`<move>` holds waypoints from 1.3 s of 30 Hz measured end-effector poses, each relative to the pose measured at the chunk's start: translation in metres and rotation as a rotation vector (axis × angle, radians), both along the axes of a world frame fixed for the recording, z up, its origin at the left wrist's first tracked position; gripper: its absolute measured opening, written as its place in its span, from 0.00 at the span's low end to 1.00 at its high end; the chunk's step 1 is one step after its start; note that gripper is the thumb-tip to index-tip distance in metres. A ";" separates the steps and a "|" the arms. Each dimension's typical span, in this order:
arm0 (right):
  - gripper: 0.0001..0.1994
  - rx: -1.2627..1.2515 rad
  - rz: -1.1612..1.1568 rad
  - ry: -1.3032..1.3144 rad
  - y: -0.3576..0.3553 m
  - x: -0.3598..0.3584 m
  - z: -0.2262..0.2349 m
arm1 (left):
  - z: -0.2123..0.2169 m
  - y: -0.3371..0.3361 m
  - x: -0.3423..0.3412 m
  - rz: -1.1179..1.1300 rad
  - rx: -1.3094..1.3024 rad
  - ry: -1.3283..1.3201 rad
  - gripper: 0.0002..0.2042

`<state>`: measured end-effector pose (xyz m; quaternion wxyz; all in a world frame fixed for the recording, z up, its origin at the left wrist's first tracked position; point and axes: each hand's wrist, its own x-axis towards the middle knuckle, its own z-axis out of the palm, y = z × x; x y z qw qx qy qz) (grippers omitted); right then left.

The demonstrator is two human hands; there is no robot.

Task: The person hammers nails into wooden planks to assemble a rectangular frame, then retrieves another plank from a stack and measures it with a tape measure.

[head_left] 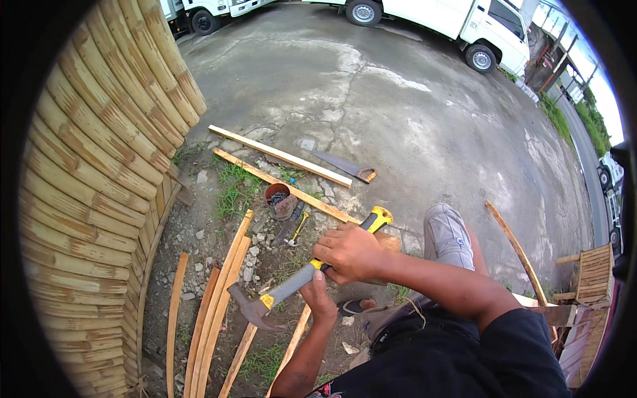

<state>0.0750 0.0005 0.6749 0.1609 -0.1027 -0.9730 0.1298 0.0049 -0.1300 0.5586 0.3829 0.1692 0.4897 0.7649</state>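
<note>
Gripping a hammer [302,277] by its yellow-and-black handle, the right hand [352,252] has its fingers clamped round the grip; the hammer lies slantwise, head low at lower left, handle end up at upper right; the left hand [318,298] sits just beneath the shaft, fingers curled, touching a bamboo strip [292,345] above gravel ground [265,255].

Claw hammer [292,282], grey shaft, yellow-black grip: held in right hand [350,252] closed round the handle; left hand [318,297] beneath the shaft, touching it. Bamboo strips [211,312] lying on gravel ground [199,239]. Curved slatted bamboo panel [93,199] at left. Handsaw [345,166] beside two long wooden battens [279,156]. Small red-brown pot [279,198]. White trucks [464,26] on concrete.
</note>
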 end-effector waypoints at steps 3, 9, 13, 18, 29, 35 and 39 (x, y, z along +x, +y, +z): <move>0.13 -0.008 -0.046 0.027 0.001 0.002 0.000 | 0.005 -0.002 -0.007 -0.082 -0.023 0.119 0.23; 0.13 -0.065 -0.059 0.031 0.004 0.006 -0.001 | 0.025 -0.005 -0.020 -0.212 -0.215 0.187 0.25; 0.15 -0.060 -0.060 0.044 0.003 0.005 -0.005 | 0.025 -0.005 -0.019 -0.110 -0.265 0.165 0.23; 0.13 -0.040 -0.059 0.017 0.001 0.005 -0.002 | 0.028 0.003 -0.010 -0.017 -0.206 0.322 0.19; 0.16 -0.137 -0.308 -0.254 -0.235 0.051 -0.002 | 0.048 -0.295 0.002 -0.172 -0.420 0.200 0.09; 0.19 -0.470 -0.001 -0.713 -0.443 0.046 -0.033 | -0.005 -0.618 0.074 -0.359 -1.001 -0.095 0.08; 0.20 -0.400 0.283 -0.763 -0.547 0.022 -0.035 | -0.065 -0.691 0.148 -0.270 -1.459 0.361 0.16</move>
